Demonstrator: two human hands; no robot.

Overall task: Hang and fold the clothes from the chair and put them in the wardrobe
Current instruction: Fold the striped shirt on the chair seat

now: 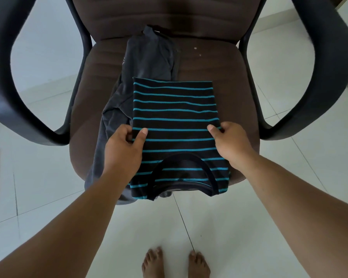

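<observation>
Hands (123, 145) (228, 140) pinch folded striped shirt's (173, 109) side edges, thumbs on top.

A floor of large, glossy white square tiles (48, 47) fills the room, with thin dark grout lines running across it and soft, even daylight reflecting off its sheen. On it stands a brown fabric-upholstered office chair (219, 63) with ribbed backrest stitching and curved, glossy black plastic armrests (327, 77). A few small pale specks dot the seat cushion near the backrest.
</observation>
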